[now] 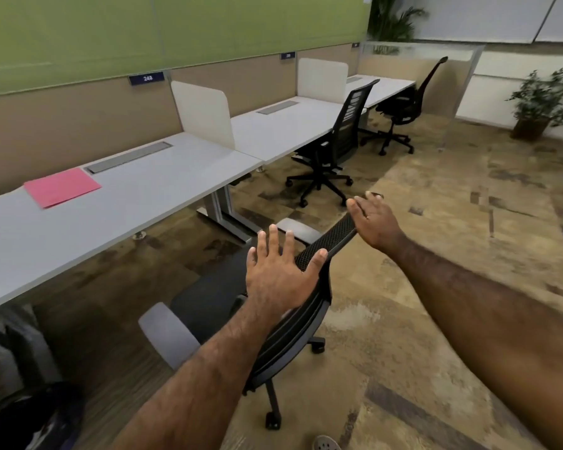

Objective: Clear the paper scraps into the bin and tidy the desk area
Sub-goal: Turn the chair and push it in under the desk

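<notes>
Our left hand (278, 274), fingers spread, and right hand (372, 222), fingers loosely extended, rest on a black mesh chair's backrest (332, 241). Beyond the chair, a pink paper (62, 187) lies on the grey desk (163, 190), below a sign (146, 78) reading "248".

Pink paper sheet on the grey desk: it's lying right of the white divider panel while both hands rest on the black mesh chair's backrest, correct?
Not quite. The head view shows the pink paper sheet left of the white divider panel. The rest holds: left hand and right hand rest on the black mesh chair's backrest.
</notes>
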